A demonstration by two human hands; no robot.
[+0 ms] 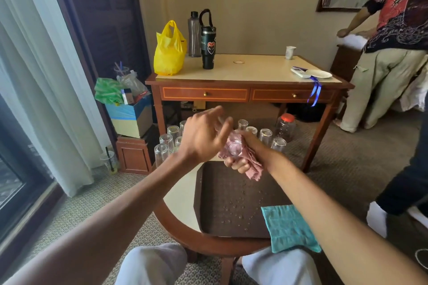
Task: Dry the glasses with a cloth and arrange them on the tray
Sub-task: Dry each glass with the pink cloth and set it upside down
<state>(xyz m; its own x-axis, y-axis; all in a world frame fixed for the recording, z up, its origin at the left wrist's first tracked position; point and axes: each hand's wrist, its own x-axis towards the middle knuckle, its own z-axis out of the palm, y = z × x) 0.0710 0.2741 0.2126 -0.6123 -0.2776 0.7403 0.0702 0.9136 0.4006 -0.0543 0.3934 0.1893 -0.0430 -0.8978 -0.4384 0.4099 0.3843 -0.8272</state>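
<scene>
Round wooden table (178, 192) in a carpeted room: one glass is being wiped above the tray.
The right hand (249, 142) curls round a clear glass tumbler (234, 147) through a crumpled pink cloth (252, 169), holding it tilted over the far edge of the dark brown rectangular tray (231, 192), which carries only water droplets. The left hand (203, 136) sits at the tumbler's far end, fingers nearly straight and blurred, so I cannot tell whether it pinches the rim. From my seat I would turn the tumbler inside the cloth, push a fold into the bowl, keep bare fingers off the wiped wall, and blot the tray with the folded teal cloth (289, 229) on its near right corner first. Upturned clear glasses (265, 135) wait beyond the tray.
</scene>
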